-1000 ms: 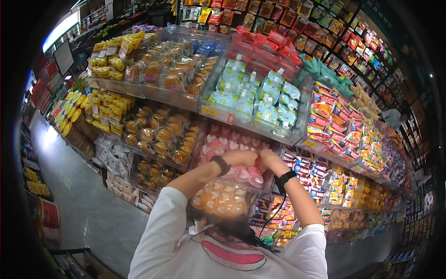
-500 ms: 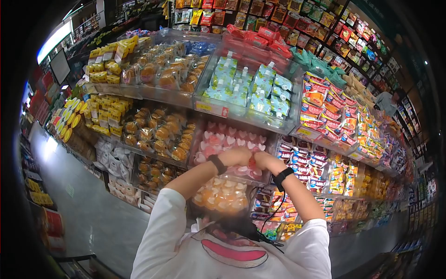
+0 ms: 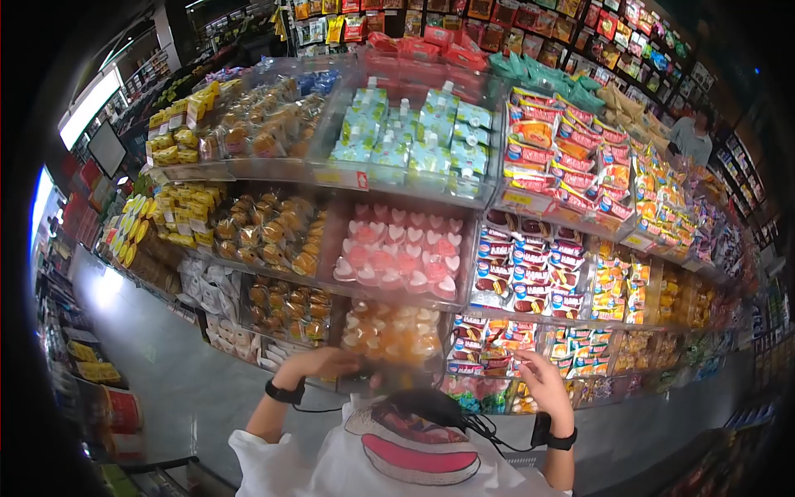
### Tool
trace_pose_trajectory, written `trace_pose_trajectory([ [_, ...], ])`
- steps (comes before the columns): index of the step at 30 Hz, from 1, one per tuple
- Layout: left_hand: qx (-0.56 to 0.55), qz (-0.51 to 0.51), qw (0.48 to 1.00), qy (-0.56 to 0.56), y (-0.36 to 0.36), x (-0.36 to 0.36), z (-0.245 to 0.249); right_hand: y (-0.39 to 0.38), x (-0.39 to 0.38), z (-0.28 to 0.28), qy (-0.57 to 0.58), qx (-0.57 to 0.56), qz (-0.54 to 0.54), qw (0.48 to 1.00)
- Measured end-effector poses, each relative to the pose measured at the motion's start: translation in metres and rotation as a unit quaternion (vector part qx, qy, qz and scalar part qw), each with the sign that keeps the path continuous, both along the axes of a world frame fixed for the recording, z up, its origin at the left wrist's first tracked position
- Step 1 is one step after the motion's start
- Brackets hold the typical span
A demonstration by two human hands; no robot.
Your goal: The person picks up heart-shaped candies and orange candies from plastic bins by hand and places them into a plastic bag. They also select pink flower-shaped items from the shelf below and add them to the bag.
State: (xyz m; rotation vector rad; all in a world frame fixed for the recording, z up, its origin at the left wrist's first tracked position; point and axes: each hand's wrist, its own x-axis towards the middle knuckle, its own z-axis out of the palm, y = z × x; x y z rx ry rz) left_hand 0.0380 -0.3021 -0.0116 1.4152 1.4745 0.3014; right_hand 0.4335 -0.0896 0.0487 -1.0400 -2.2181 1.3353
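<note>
Pink heart-topped cups (image 3: 402, 248) stand in rows in a clear bin on the middle shelf. Below them is a bin of orange heart-topped cups (image 3: 391, 333). My left hand (image 3: 327, 363) is beside the lower left of the orange cups, blurred, its fingers stretched to the right. My right hand (image 3: 540, 377) hovers in front of the lower snack packets (image 3: 489, 344), fingers apart and nothing in them. Each wrist wears a black band.
Blue-green spouted pouches (image 3: 406, 137) fill the top bin. Bagged buns (image 3: 269, 228) are at the left, with red and white packets (image 3: 530, 265) at the right. A person (image 3: 692, 137) stands at the far right back. Dark cables hang near my chest.
Both hands have drawn back from the pink cups, down towards my body, and moved apart. The view has shifted slightly, and the pink cups are now uncovered.
</note>
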Motion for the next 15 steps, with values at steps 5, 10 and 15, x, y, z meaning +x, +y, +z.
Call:
trace_pose_trajectory([
  [5, -0.068, 0.050, 0.996, 0.022, -0.025, 0.055, -0.116, -0.013, 0.068, -0.075, -0.110, -0.120, -0.073, 0.984],
  [10, -0.080, -0.030, 0.991, 0.098, 0.016, 0.136, -0.156, -0.024, 0.135, -0.211, -0.161, -0.103, -0.013, 0.981],
  [15, 0.010, -0.089, 0.994, 0.057, 0.047, 0.220, -0.210, -0.034, 0.170, -0.296, -0.213, -0.144, 0.043, 0.965],
])
